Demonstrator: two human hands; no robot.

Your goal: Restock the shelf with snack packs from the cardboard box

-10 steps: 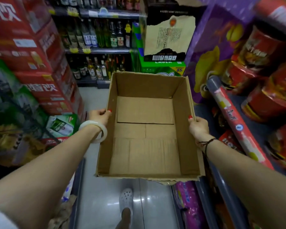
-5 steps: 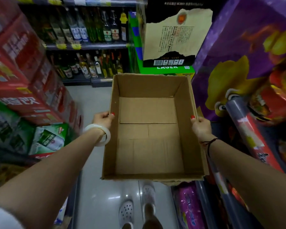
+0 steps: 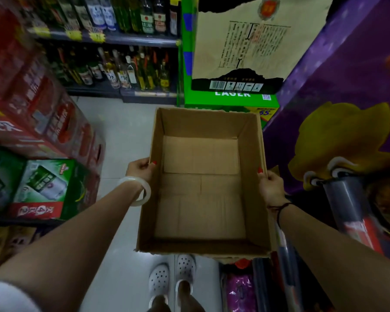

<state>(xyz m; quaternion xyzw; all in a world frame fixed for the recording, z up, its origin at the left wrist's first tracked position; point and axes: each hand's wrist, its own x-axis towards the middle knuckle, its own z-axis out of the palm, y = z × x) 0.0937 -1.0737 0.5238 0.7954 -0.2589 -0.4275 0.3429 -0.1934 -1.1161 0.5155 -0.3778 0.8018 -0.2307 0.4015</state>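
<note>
I see the cardboard box (image 3: 203, 124) bare inside, with the left hand (image 3: 140, 170) gripping its nine o'clock wall and the right hand (image 3: 271, 185) its three o'clock wall, so restocking seems done, though the shelf (image 3: 345, 199) is too blurred to confirm it.

White bangle (image 3: 137, 192), dark wrist cord (image 3: 279, 208), red nails (image 3: 154, 163), white perforated clogs (image 3: 159, 276).

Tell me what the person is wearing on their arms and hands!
The left hand has a smooth, milky-white bangle round its wrist, and a white sleeve shows high up that arm. The right hand has a thin dark cord tied round its wrist. Both thumbnails are painted red. No gloves or watch.
</note>
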